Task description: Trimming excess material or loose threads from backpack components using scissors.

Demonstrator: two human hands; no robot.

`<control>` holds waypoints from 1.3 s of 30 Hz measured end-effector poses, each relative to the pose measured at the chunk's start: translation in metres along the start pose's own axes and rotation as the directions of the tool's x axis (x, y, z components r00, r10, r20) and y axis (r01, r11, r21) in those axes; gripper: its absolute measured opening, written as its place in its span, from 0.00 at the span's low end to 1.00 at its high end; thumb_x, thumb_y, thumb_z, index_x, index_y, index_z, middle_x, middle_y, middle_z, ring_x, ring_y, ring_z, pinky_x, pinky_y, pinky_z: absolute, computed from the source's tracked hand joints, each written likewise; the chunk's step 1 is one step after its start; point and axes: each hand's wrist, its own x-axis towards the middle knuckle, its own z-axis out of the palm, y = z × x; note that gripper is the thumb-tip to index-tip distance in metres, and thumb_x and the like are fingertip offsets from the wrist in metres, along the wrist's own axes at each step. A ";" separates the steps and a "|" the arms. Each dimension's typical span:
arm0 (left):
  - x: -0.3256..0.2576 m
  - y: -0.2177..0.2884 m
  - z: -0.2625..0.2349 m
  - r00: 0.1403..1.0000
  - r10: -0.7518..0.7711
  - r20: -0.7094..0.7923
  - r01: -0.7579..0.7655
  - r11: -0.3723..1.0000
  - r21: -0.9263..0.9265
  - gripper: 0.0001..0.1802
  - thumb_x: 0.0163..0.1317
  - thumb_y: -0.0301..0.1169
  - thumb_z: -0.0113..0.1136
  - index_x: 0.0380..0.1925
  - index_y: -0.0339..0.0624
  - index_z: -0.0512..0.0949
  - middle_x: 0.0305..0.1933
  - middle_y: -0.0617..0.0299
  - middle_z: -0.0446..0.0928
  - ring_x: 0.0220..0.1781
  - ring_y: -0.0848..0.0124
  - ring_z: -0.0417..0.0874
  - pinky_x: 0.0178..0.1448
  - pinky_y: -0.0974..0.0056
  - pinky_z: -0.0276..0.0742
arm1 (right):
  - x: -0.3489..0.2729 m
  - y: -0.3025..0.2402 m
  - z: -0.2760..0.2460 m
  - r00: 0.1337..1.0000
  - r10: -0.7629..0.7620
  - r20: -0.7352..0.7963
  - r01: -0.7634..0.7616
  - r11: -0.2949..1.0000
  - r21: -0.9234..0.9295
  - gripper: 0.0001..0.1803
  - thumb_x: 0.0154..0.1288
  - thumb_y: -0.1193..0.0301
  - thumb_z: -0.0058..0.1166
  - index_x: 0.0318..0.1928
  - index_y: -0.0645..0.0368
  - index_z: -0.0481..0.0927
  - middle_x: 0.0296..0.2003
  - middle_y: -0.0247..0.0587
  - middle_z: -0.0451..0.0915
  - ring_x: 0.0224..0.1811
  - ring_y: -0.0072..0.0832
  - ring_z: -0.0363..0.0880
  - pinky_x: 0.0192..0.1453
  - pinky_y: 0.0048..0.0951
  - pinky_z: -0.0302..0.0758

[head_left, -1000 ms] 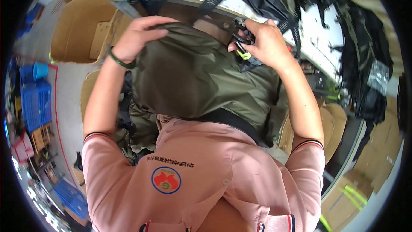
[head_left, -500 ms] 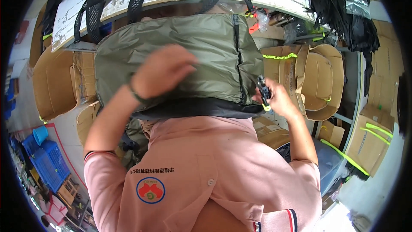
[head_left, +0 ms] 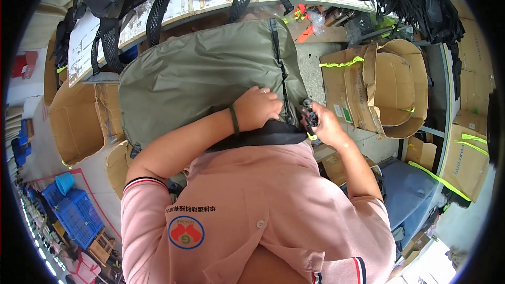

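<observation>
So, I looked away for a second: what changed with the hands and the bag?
The left hand slid from the olive bag's top down to its lower edge. The right hand dropped along the zipper side with the black clip. The bag stayed against the person's chest.

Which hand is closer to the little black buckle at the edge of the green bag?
Right. The right hand holds the black buckle in its fingers. The left hand lies flat on the green bag, just left of the buckle.
</observation>
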 end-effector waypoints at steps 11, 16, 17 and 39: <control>0.018 -0.012 -0.063 0.942 -0.331 0.061 0.281 0.675 -0.682 0.07 0.63 0.29 0.55 0.32 0.36 0.76 0.30 0.59 0.78 0.32 0.72 0.77 0.41 0.66 0.73 | 0.021 -0.056 -0.040 0.973 -0.195 -0.120 0.188 0.980 -0.068 0.23 0.47 0.74 0.71 0.43 0.60 0.73 0.29 0.39 0.78 0.33 0.36 0.77 0.39 0.36 0.74; 0.017 -0.004 -0.058 0.920 -0.381 -0.088 0.218 0.685 -0.695 0.07 0.61 0.31 0.56 0.30 0.38 0.76 0.27 0.52 0.78 0.29 0.61 0.79 0.36 0.62 0.73 | 0.020 -0.049 -0.003 0.993 -0.121 -0.016 0.119 0.988 -0.101 0.16 0.48 0.80 0.61 0.39 0.58 0.72 0.26 0.45 0.76 0.33 0.42 0.76 0.37 0.39 0.73; 0.016 -0.003 -0.057 0.919 -0.383 -0.088 0.218 0.684 -0.696 0.07 0.61 0.31 0.56 0.30 0.38 0.76 0.27 0.52 0.78 0.29 0.61 0.79 0.36 0.62 0.73 | 0.017 -0.046 -0.003 0.996 -0.076 -0.039 0.072 0.992 -0.103 0.17 0.48 0.83 0.58 0.40 0.59 0.71 0.29 0.44 0.75 0.34 0.40 0.76 0.38 0.36 0.73; 0.025 0.022 -0.022 0.986 -0.130 -0.107 0.064 0.874 -0.482 0.14 0.53 0.32 0.65 0.39 0.44 0.74 0.33 0.61 0.75 0.38 0.62 0.78 0.46 0.59 0.71 | 0.006 -0.062 -0.069 0.993 -0.033 -0.117 0.027 0.998 -0.059 0.17 0.48 0.75 0.69 0.35 0.61 0.73 0.26 0.40 0.73 0.31 0.34 0.74 0.37 0.33 0.71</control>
